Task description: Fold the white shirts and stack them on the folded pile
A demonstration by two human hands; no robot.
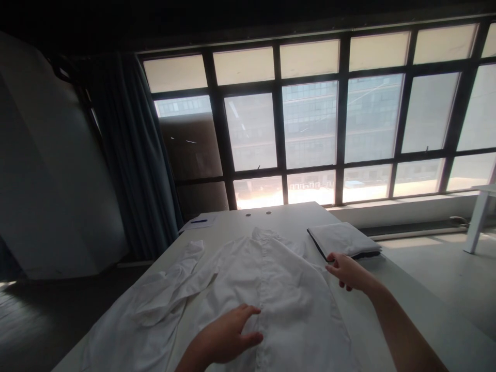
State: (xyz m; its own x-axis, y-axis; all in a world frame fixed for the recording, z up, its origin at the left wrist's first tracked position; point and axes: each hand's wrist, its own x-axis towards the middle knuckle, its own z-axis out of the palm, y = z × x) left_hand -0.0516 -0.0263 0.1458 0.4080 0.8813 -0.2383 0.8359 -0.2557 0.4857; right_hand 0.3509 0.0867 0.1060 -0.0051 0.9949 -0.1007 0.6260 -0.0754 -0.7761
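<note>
A white button-front shirt (271,289) lies spread on a white table (287,219), with its collar at the far end and its placket running toward me. One crumpled sleeve (166,294) lies folded across the left side. My left hand (225,336) rests on the shirt front beside the placket, fingers apart and holding nothing. My right hand (346,271) hovers at the shirt's right edge, fingers curved, with no cloth visibly held. Just beyond it lies a folded white cloth (343,240) with a dark edge.
A sheet of paper (199,223) with a blue pen sits at the table's far left corner. Two small round holes mark the far tabletop. Tall windows (310,124) and a dark curtain (134,155) stand behind. A white table leg (478,222) stands at right.
</note>
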